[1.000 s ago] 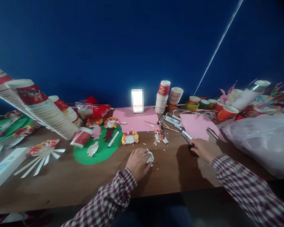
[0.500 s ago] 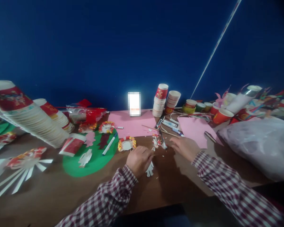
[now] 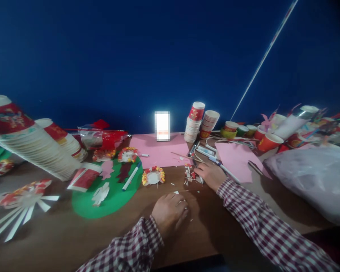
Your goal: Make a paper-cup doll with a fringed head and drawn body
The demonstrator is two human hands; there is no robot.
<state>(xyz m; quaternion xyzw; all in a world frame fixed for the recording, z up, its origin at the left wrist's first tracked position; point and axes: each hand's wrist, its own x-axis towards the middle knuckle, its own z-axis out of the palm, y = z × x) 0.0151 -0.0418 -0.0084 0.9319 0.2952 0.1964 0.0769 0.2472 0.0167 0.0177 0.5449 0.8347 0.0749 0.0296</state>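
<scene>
My left hand (image 3: 170,211) rests low on the brown table with its fingers curled over a white paper cutout. Most of that cutout is hidden; only small white bits show at the hand's edges. My right hand (image 3: 211,175) reaches in beside a small heap of red and white paper scraps (image 3: 189,175). Its fingers are bent down together over a slender dark tool, which they mostly cover, so I cannot make out its kind. Between the hands and the pink paper lies a ring (image 3: 153,176) of red and yellow crumpled paper with a pale centre.
On the left, a green sheet (image 3: 102,207) bears fish-shaped cutouts and a marker (image 3: 132,175). Tall stacks of paper cups (image 3: 39,143) lean there. Pink paper (image 3: 158,151), more cups (image 3: 197,121) and pens stand behind. A bulging plastic bag (image 3: 308,177) lies at right.
My right hand has moved left and down onto the dark tool by the scraps. My left hand has shifted lower, now covering the white cutout that showed below it.
</scene>
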